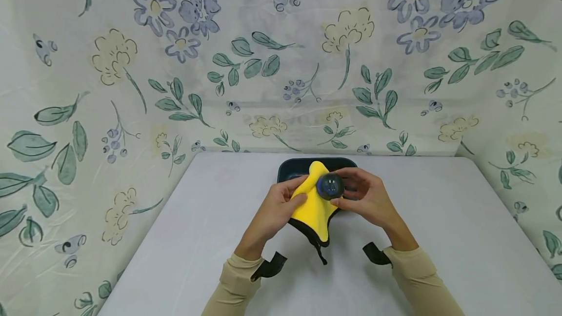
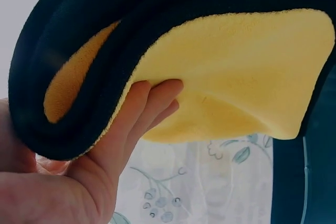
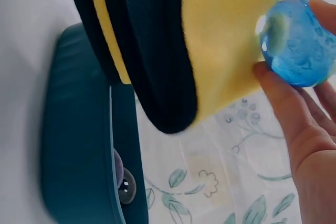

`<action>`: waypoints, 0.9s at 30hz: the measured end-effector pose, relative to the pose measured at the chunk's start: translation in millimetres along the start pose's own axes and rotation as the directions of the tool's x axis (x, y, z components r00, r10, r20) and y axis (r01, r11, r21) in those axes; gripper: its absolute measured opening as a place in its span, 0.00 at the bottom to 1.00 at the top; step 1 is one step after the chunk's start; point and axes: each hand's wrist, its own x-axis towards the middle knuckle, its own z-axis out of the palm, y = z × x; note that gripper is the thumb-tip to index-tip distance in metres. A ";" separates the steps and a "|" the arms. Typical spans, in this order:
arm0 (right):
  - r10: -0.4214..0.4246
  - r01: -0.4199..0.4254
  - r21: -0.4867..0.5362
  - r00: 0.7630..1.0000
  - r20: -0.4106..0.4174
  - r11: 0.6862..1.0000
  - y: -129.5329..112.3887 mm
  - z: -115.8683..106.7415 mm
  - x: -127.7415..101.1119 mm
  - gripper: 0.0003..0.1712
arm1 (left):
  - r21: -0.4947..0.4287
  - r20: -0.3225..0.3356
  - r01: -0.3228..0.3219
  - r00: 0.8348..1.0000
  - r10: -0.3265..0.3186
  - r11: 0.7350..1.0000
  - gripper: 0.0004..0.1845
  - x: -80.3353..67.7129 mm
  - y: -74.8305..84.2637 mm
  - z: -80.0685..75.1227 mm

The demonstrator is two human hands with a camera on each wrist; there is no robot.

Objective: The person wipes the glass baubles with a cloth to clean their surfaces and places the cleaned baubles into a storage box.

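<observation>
A yellow cloth [image 1: 313,208] with a black edge hangs in front of the person's chest, above the table. The left hand [image 1: 281,203] pinches it at its left side; in the left wrist view the cloth [image 2: 226,61] folds over between thumb and fingers [image 2: 137,109]. The right hand [image 1: 366,194] holds a translucent blue glass ball [image 1: 330,186] by its fingertips against the cloth. In the right wrist view the ball [image 3: 298,43] touches or nearly touches the yellow side, with fingers [image 3: 286,98] beneath it.
Behind the cloth stands a dark teal tray [image 1: 287,166] on the white table [image 1: 197,238]. Inside the tray, the right wrist view shows small round things, one purplish and one grey [image 3: 127,186]. Black straps [image 1: 270,266] hang from both sleeves. Flower-patterned sheeting [image 1: 263,87] surrounds the table.
</observation>
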 end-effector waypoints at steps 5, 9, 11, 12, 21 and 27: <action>0.038 -0.036 -0.046 0.999 0.024 0.998 -0.1 -3.2 -1.3 0.36 | 0.009 -0.023 -0.003 1.000 0.003 1.000 0.28 -2.0 1.4 1.3; 0.057 -0.053 -0.106 0.998 0.037 0.993 1.0 -6.0 -2.4 0.34 | 0.017 -0.039 -0.027 0.999 0.027 0.999 0.28 -3.7 2.5 2.7; 0.062 -0.057 -0.116 0.997 0.044 0.992 2.1 -7.2 -2.5 0.33 | 0.025 -0.051 -0.044 0.998 0.045 0.999 0.28 -4.2 3.2 4.1; 0.064 -0.057 -0.118 0.997 0.049 0.991 2.6 -7.6 -2.4 0.32 | 0.029 -0.058 -0.053 0.997 0.054 0.998 0.28 -4.4 3.4 5.1; 0.105 -0.088 -0.189 0.991 0.083 0.978 0.0 -3.8 -2.2 0.34 | 0.132 -0.160 -0.135 0.975 0.156 0.982 0.25 -9.5 6.0 14.1; 0.079 -0.051 -0.175 0.985 0.156 0.983 -2.1 0.0 -4.2 0.34 | 0.191 -0.171 -0.170 0.964 0.204 0.967 0.25 -9.7 6.1 16.5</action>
